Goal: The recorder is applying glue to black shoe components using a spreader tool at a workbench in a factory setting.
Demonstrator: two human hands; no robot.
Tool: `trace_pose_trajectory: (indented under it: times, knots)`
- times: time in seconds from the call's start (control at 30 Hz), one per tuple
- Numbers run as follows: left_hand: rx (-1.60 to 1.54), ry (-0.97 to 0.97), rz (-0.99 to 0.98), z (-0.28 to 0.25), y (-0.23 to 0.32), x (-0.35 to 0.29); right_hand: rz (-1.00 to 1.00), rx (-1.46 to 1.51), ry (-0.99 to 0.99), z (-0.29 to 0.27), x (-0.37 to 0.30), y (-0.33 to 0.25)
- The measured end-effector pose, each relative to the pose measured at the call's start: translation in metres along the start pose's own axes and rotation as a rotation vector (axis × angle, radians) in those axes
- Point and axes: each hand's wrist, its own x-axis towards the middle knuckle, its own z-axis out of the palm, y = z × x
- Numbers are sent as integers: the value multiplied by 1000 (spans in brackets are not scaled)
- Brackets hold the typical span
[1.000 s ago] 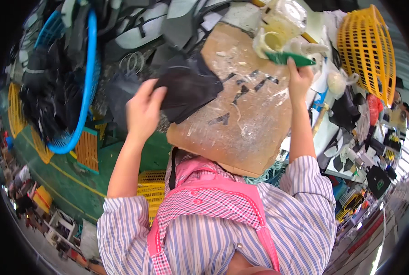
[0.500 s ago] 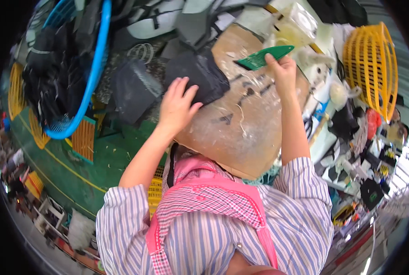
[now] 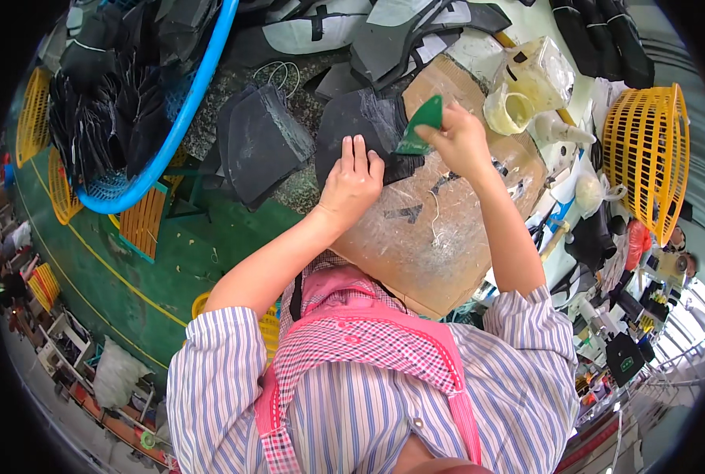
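Observation:
My right hand (image 3: 460, 141) grips a flat green plastic glue spreader (image 3: 423, 125). Its edge meets the right side of a stack of dark, shaped material pieces (image 3: 352, 114), where a shiny, streaked band shows. On the lower part of that stack my left hand (image 3: 355, 183) rests with its fingers stretched out flat. Beneath lies a worn sheet of cardboard (image 3: 415, 261), smeared with whitish residue. Just left of the stack is another pile of dark pieces (image 3: 261, 142) with a similar streaked edge.
A blue-rimmed basket (image 3: 174, 142) full of dark pieces stands at the left. Beyond the cardboard are a yellowish glue pot (image 3: 510, 110) and grey-and-white cut pieces (image 3: 321, 31). A yellow basket (image 3: 644, 158) stands at the right, a wooden-slatted stool (image 3: 143, 223) at the lower left.
The spreader in my right hand has come left and down onto the edge of the stack, now turned more upright. My left hand still lies on the stack. The whole view has shifted a little.

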Motion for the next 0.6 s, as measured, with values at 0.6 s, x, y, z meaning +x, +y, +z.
trace_pose_trajectory:
  times: [0.6]
  knots:
    - [-1147, -24, -821, -11, -46, 21, 329, 139, 845, -40, -48, 127]
